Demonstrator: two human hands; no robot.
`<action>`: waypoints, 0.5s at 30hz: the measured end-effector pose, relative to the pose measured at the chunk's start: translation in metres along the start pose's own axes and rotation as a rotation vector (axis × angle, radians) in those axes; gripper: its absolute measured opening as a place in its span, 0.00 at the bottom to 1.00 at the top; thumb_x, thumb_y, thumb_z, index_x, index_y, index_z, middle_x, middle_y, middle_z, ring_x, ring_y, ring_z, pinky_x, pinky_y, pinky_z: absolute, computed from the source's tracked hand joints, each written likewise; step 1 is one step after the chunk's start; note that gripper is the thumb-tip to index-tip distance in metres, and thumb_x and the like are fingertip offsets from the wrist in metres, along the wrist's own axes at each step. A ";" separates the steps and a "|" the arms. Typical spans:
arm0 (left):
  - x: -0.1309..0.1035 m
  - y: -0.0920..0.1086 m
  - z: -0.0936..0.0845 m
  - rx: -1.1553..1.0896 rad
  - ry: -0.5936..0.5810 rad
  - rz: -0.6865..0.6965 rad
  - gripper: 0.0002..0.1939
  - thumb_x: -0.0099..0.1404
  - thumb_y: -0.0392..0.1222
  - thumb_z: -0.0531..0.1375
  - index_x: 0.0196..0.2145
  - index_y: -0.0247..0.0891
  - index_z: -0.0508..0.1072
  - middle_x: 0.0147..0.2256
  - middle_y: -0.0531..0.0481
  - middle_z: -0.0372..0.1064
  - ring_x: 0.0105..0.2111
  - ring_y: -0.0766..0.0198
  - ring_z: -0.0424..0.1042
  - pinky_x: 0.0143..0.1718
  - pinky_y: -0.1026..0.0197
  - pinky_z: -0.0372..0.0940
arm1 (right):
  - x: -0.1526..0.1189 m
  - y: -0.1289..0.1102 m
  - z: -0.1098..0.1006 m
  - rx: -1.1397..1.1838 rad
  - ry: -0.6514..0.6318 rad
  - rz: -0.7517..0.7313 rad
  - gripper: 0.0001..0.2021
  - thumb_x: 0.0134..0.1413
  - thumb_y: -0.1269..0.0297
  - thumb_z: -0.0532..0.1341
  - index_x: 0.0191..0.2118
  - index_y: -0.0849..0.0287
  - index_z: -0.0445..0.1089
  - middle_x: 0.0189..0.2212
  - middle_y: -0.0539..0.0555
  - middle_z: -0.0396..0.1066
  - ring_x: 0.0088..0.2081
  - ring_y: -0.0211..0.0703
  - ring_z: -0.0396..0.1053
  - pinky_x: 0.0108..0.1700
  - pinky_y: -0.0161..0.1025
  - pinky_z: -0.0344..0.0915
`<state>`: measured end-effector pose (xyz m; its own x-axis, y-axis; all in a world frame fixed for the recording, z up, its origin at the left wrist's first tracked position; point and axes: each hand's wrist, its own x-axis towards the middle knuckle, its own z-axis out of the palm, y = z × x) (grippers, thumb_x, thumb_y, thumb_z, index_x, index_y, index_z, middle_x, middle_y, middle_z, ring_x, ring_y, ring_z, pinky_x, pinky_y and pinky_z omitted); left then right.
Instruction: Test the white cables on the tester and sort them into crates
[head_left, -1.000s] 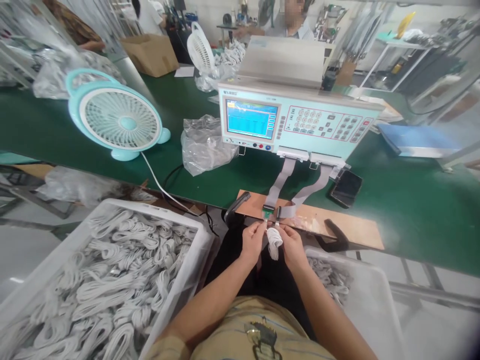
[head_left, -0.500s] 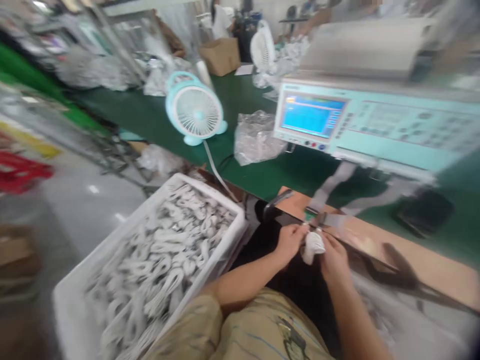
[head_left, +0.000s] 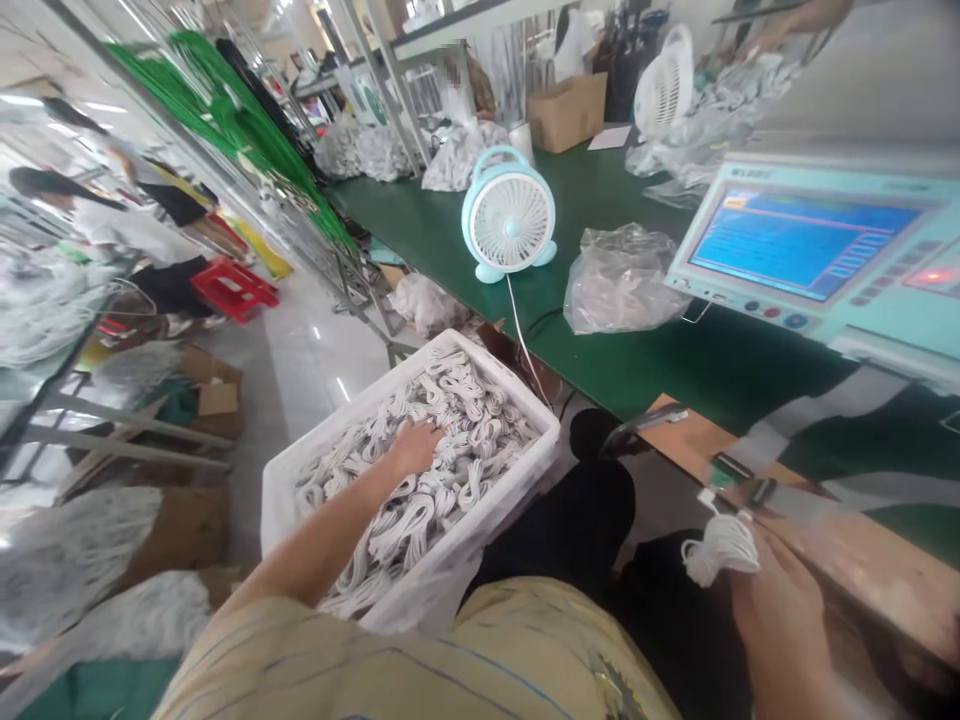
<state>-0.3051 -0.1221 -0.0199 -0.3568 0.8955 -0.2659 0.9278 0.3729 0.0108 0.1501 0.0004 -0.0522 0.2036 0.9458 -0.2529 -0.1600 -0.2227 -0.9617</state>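
Observation:
My left hand (head_left: 417,447) rests on the coiled white cables (head_left: 457,400) heaped in a white bin (head_left: 480,555), its fingers spread over the pile. At the right, my right hand (head_left: 776,575) is closed round one side of a bundled white cable (head_left: 724,550). The bundle's white connectors are up against a small green fixture (head_left: 729,475) at the edge of a brown board (head_left: 675,430). Whether they are plugged in is too small to tell. Grey ribbon cables run from the fixture toward the teal tester (head_left: 840,330) with its lit blue screen.
A light-blue fan (head_left: 512,228) and a clear plastic bag (head_left: 622,280) stand on the green table (head_left: 592,365). Its cord hangs past the bin's corner. Beyond are a cardboard box (head_left: 570,112) and a white fan (head_left: 664,85). Other people and a red stool are at the left.
My left hand has left the bundle at the fixture and moved left into the bin. My right hand remains at the bundle. The view has swung left.

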 end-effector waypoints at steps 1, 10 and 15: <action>-0.005 -0.005 0.004 -0.009 0.014 -0.005 0.18 0.47 0.29 0.58 0.39 0.36 0.70 0.38 0.43 0.69 0.44 0.51 0.65 0.50 0.49 0.52 | 0.000 -0.001 0.002 0.034 0.015 0.043 0.10 0.35 0.56 0.68 0.25 0.56 0.72 0.25 0.54 0.71 0.26 0.45 0.69 0.29 0.42 0.67; 0.002 0.074 -0.039 -0.847 0.379 -0.068 0.17 0.56 0.38 0.51 0.45 0.39 0.63 0.27 0.51 0.68 0.32 0.57 0.70 0.36 0.54 0.64 | -0.012 -0.016 0.015 0.121 0.014 0.116 0.14 0.32 0.56 0.68 0.27 0.60 0.73 0.24 0.53 0.73 0.25 0.41 0.68 0.28 0.37 0.64; -0.011 0.227 -0.030 -1.640 -0.405 0.029 0.12 0.50 0.42 0.56 0.34 0.37 0.66 0.19 0.53 0.67 0.11 0.67 0.61 0.11 0.66 0.54 | -0.012 -0.014 0.015 0.176 0.001 0.089 0.15 0.38 0.53 0.66 0.28 0.61 0.72 0.22 0.51 0.71 0.23 0.39 0.65 0.26 0.35 0.60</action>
<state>-0.0937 -0.0400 0.0147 -0.0527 0.8878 -0.4571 -0.2421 0.4328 0.8684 0.1359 -0.0042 -0.0344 0.1816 0.9241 -0.3362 -0.3435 -0.2608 -0.9022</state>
